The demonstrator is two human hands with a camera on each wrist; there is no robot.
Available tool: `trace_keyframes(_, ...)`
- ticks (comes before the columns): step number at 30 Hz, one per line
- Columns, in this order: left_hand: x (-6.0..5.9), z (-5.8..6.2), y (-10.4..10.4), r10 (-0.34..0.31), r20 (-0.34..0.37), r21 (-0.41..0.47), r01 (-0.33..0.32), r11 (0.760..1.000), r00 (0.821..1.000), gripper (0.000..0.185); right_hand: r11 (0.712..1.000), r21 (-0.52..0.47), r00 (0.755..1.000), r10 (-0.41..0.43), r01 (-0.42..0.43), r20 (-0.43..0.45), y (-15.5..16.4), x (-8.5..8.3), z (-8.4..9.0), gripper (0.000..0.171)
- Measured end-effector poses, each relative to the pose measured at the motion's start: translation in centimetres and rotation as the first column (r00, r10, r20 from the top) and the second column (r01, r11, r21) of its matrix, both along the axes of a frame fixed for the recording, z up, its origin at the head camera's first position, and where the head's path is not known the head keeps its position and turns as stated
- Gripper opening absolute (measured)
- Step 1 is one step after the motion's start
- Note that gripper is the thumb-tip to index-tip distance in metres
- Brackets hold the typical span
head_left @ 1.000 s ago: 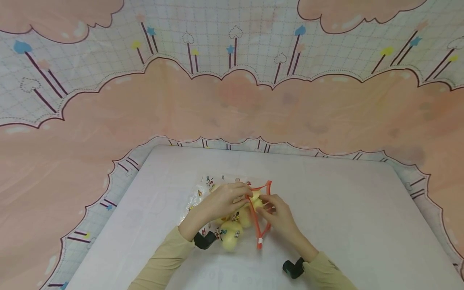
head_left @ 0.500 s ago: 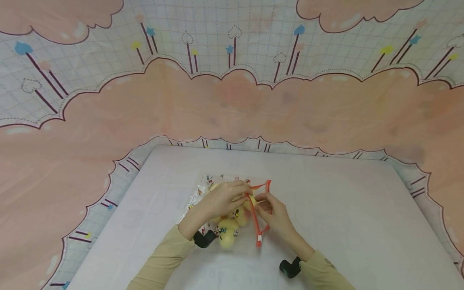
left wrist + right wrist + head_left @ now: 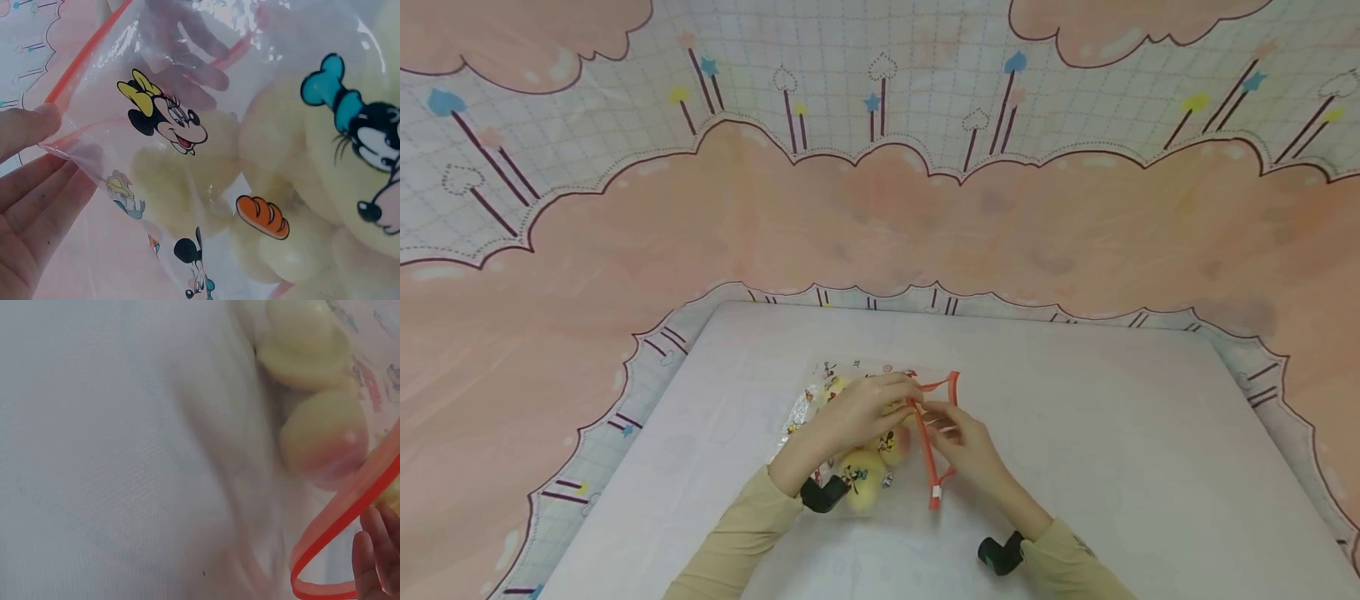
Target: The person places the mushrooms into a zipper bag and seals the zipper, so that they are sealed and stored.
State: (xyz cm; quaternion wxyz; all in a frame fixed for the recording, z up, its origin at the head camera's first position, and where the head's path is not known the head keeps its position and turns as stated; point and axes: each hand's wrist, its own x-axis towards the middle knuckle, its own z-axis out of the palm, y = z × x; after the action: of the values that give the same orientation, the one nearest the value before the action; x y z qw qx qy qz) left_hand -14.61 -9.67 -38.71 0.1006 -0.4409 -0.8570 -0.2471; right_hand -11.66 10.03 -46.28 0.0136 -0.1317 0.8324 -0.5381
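A clear zip bag (image 3: 169, 119) printed with cartoon figures lies on the table, its red zip edge (image 3: 927, 446) parted into an open mouth. Several pale yellow round pieces (image 3: 325, 434), some blushed pink like peaches, fill it. My left hand (image 3: 867, 412) pinches the red edge between thumb and fingers, as the left wrist view shows. At the mouth is my right hand (image 3: 972, 443); its fingers (image 3: 370, 559) are loosely extended inside the red edge. Through the film in the left wrist view, those fingers hold nothing. A yellow piece (image 3: 187, 175) sits just below them.
The white table (image 3: 1112, 433) spreads out on both sides of the bag. Behind it hangs a pink and white patterned cloth (image 3: 880, 217). A black wrist piece (image 3: 1000, 554) sits by the right sleeve, another (image 3: 823, 494) by the left.
The yellow piece at my right fingertips has passed leftward into the bag, and the right hand has followed slightly left. My left hand keeps its hold on the edge.
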Motion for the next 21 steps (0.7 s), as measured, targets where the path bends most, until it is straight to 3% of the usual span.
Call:
trace_keyframes(10,0.1,0.1,-0.1,0.024,0.019,-0.029,-0.024,0.999,1.0,0.017,1.0,0.022,1.0,-0.008,0.007,0.011,1.1,0.3,0.0,0.021)
trace_keyframes(21,0.1,0.1,-0.1,0.031,0.062,-0.023,-0.029,0.999,0.998,0.019,0.999,0.038,0.998,-0.026,0.029,-0.064,3.2,0.6,-0.5,0.016)
